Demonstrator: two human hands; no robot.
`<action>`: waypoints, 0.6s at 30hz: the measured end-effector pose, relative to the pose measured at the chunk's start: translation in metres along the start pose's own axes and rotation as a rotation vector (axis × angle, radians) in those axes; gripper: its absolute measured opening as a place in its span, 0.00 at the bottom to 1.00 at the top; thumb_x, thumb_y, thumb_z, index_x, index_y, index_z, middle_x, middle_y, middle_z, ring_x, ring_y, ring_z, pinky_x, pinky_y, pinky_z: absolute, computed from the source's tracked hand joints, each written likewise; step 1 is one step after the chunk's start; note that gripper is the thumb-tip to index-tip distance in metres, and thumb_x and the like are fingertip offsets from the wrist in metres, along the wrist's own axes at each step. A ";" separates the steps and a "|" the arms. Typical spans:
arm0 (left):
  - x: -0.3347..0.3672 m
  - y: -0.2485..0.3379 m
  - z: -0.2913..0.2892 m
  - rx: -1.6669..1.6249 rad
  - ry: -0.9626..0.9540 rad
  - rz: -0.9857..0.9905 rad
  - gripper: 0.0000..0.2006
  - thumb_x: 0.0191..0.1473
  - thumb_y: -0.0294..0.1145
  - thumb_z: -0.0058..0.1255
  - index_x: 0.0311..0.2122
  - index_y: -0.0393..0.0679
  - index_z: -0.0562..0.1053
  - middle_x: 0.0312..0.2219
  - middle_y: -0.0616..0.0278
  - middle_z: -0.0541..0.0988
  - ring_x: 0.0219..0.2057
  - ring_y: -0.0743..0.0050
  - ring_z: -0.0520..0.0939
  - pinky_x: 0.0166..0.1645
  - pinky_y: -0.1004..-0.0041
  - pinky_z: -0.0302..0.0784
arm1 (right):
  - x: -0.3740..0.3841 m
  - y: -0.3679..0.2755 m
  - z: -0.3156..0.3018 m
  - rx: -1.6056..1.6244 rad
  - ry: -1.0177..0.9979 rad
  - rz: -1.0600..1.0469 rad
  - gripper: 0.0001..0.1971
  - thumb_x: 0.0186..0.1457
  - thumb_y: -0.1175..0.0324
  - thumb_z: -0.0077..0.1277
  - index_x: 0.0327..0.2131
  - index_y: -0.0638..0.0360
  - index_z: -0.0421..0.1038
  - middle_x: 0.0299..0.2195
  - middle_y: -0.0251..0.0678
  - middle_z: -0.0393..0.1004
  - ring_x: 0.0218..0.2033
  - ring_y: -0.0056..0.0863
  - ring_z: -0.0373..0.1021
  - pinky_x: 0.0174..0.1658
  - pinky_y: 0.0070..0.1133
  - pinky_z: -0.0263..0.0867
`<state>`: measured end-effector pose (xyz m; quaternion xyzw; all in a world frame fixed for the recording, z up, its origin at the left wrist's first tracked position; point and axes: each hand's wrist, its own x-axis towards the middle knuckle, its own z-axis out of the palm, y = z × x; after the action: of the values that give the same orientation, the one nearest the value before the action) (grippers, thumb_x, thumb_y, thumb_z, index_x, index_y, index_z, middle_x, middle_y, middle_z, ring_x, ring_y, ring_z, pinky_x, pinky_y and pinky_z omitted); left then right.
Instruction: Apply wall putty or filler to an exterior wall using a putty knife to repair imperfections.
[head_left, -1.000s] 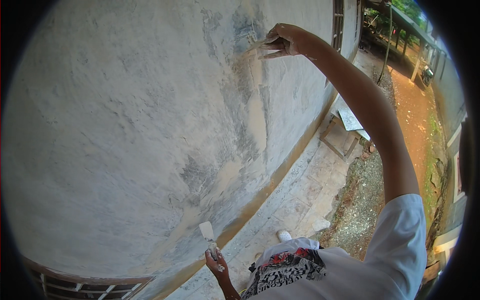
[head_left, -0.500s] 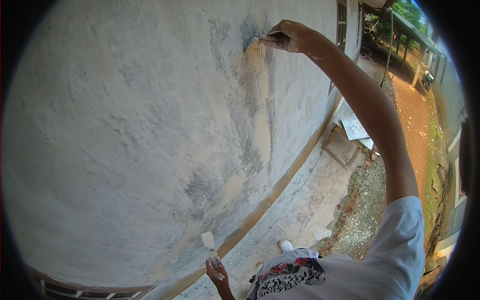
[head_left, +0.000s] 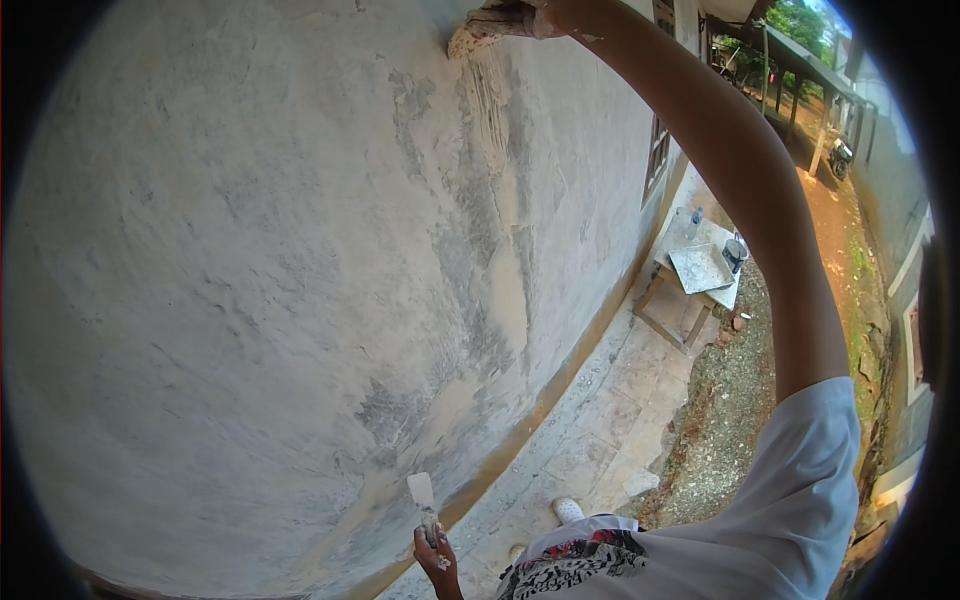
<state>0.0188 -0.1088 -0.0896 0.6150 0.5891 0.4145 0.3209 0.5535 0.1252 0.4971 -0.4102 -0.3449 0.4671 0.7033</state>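
Low in the view, my left hand (head_left: pixel 437 556) is closed round the handle of a putty knife (head_left: pixel 421 490), its pale flat blade pointing up, just in front of the wall. At the top edge my right hand (head_left: pixel 512 20), smeared with filler, reaches up to the grey-white wall (head_left: pixel 250 250). Its fingers are bent together over a lump of wet beige filler (head_left: pixel 466 42) on the surface; whether they grip a tool is hidden. Below it a ridged streak of filler (head_left: pixel 490 105) runs down into a smoother beige patch (head_left: pixel 507 300).
To the right, a small wooden table (head_left: pixel 672 305) carries a whitish tray (head_left: pixel 700 268), a dark pot (head_left: pixel 735 252) and a bottle (head_left: pixel 695 218). A paved ledge (head_left: pixel 585 440) follows the wall's foot, with gravel (head_left: pixel 720 420) beside it. A barred window (head_left: pixel 657 155) is set in the wall.
My right hand has moved up and left along the wall, and the ridged filler streak is longer above the patch. The view has shifted, showing more of the table. My left hand still holds the putty knife.
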 end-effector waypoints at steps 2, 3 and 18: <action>-0.003 0.006 0.002 -0.018 -0.003 -0.016 0.09 0.55 0.31 0.48 0.28 0.37 0.66 0.14 0.67 0.66 0.16 0.82 0.65 0.22 0.76 0.62 | -0.001 0.003 0.001 -0.101 -0.104 -0.033 0.11 0.58 0.72 0.37 0.31 0.75 0.64 0.31 0.54 0.73 0.37 0.46 0.74 0.40 0.36 0.74; -0.005 0.006 0.004 -0.024 0.001 -0.014 0.09 0.55 0.31 0.48 0.28 0.37 0.66 0.14 0.67 0.66 0.16 0.82 0.65 0.22 0.76 0.62 | -0.006 0.007 -0.005 -0.104 -0.108 -0.037 0.11 0.58 0.72 0.37 0.31 0.75 0.64 0.31 0.54 0.73 0.37 0.46 0.74 0.40 0.36 0.74; -0.023 0.027 0.003 -0.071 -0.013 -0.034 0.10 0.56 0.33 0.46 0.29 0.36 0.67 0.15 0.63 0.70 0.16 0.79 0.70 0.21 0.74 0.66 | -0.087 0.130 -0.086 -0.489 0.032 -0.524 0.08 0.55 0.80 0.42 0.36 0.78 0.68 0.28 0.43 0.72 0.30 0.26 0.72 0.26 0.24 0.66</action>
<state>0.0346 -0.1337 -0.0699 0.5957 0.5824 0.4257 0.3531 0.5508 0.0509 0.3347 -0.4715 -0.5289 0.1681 0.6854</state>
